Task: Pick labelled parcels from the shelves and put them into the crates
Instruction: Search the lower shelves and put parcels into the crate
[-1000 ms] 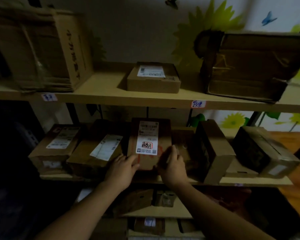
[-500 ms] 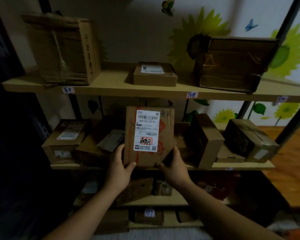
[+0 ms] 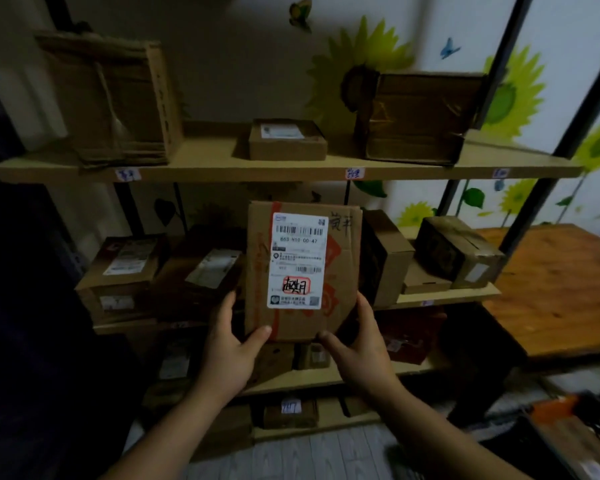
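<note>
I hold a flat brown cardboard parcel (image 3: pixel 340 271) upright in front of the middle shelf, its white shipping label with barcode and red stamp facing me. My left hand (image 3: pixel 227 348) grips its lower left corner, thumb on the front. My right hand (image 3: pixel 357 344) grips its lower right corner in the same way. More labelled parcels lie on the middle shelf (image 3: pixel 444 297): two at the left (image 3: pixel 125 268), (image 3: pixel 205 275) and others at the right (image 3: pixel 388 258), (image 3: pixel 461 254). A dark crate (image 3: pixel 582 438) shows at the bottom right.
The top shelf (image 3: pixel 222 168) carries a big box (image 3: pixel 118 98) at the left, a small labelled parcel (image 3: pixel 288 138) in the middle and an open carton (image 3: pixel 420 116) at the right. Lower shelves hold small parcels. A wooden table (image 3: pixel 551 282) stands to the right.
Both hands have lifted the labelled parcel off the middle shelf and pulled it towards me, tilting it upright. The view has drawn back from the shelves.
</note>
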`<state>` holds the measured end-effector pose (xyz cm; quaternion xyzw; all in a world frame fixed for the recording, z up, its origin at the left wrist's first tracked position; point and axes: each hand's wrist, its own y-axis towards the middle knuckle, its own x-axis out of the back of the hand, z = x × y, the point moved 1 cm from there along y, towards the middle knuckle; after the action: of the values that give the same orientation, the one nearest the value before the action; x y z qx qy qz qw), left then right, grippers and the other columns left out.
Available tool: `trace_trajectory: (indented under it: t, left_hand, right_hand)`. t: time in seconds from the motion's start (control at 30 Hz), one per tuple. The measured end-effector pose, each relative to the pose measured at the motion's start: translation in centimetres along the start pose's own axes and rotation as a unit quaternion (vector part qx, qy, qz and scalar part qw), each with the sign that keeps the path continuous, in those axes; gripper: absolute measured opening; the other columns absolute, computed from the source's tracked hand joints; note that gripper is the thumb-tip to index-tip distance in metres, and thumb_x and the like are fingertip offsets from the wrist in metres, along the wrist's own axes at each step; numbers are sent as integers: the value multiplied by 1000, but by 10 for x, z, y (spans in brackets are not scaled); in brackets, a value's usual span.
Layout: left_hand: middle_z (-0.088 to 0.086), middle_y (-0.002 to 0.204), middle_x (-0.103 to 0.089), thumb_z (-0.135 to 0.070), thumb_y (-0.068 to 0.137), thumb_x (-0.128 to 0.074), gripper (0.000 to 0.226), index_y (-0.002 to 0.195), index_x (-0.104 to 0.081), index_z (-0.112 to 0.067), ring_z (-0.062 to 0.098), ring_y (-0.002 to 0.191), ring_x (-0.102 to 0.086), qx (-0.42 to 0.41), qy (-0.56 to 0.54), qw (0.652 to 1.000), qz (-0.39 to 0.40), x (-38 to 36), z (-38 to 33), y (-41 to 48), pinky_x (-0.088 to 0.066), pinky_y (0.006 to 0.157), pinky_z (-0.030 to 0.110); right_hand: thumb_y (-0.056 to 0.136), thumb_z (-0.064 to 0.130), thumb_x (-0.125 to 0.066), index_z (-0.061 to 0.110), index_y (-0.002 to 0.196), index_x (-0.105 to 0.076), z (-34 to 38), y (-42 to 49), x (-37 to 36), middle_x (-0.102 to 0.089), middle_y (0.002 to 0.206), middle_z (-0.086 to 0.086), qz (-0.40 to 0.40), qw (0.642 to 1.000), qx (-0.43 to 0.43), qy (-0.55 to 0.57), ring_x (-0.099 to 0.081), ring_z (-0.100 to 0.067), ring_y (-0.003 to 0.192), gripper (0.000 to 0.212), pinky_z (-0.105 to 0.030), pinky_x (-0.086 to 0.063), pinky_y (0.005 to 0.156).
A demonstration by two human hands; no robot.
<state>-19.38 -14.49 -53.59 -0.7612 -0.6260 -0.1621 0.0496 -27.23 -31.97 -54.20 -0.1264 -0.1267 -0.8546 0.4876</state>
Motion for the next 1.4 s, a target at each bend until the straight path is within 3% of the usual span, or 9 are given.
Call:
trace_trajectory:
  t: [0.1,0.2,0.37,0.5,0.77,0.97,1.2,1.3,1.4]
  left_hand:
    - [-2,150,-24,-19,85,-67,79,149,-21,-17,15,137,-26,0,23,999,43,-14,-18,-19,-27,105,28]
    - [-11,132,-34,-17,86,-66,82,149,-15,-25,3,118,-33,15,-35,993,114,-41,-39,-47,-34,91,17]
    - [-8,127,-39,-13,87,-64,88,150,-5,-26,3,115,-37,24,-97,980,171,-120,-77,-94,-36,90,22]
    - [-8,128,-41,-14,87,-64,89,150,-3,-25,8,121,-40,13,-116,972,206,-219,-110,-147,-33,95,25]
    - [-3,127,-47,-8,88,-61,79,149,-13,-22,5,112,-44,17,-117,954,276,-374,-157,-245,-35,88,22]
    - [-8,118,-41,-7,88,-62,76,149,-18,-19,1,110,-37,32,-79,954,289,-454,-152,-250,-32,84,15]
    - [7,148,-35,-17,88,-63,72,148,-23,-20,9,126,-31,78,-43,940,328,-555,-113,-223,-25,95,23]
    - [-2,133,-44,-17,88,-64,70,147,-26,-18,4,115,-36,107,-30,936,333,-590,-102,-222,-30,94,24]
    - [-2,138,-44,-23,84,-69,74,146,-29,-21,12,118,-48,157,-19,938,309,-615,-81,-220,-38,102,33]
  right_hand:
    - [82,23,-75,45,142,-27,-7,-21,27,-46,129,21,-29,999,-11,18,-41,0,121,80,-23,-38,96]
    - [82,22,-76,50,130,-28,-17,-45,63,-47,115,28,-45,998,-17,35,-46,3,110,73,-12,-39,83]
    - [80,21,-76,42,139,-32,-36,-88,159,-52,129,11,-96,995,-17,39,-50,-6,117,77,-31,-45,99]
    - [69,39,-76,62,124,-36,-73,-126,266,-55,132,7,-151,988,-9,18,-55,-9,120,72,-41,-49,101]
    - [77,25,-76,41,138,-41,-144,-191,434,-60,128,13,-192,980,-41,-12,-58,-3,116,72,-40,-49,101]
    - [65,54,-71,49,143,-30,-200,-179,489,-53,135,13,-189,976,-105,-32,-54,-8,122,88,-44,-48,102]
    - [62,62,-69,54,142,-24,-272,-141,546,-48,136,11,-162,967,-181,-78,-50,-10,124,93,-45,-49,100]
    - [64,56,-71,51,138,-31,-299,-127,569,-48,132,13,-134,966,-204,-86,-51,-9,121,84,-44,-52,95]
    - [77,31,-74,53,126,-33,-319,-109,585,-51,114,25,-85,974,-199,-73,-53,1,107,68,-27,-47,91]
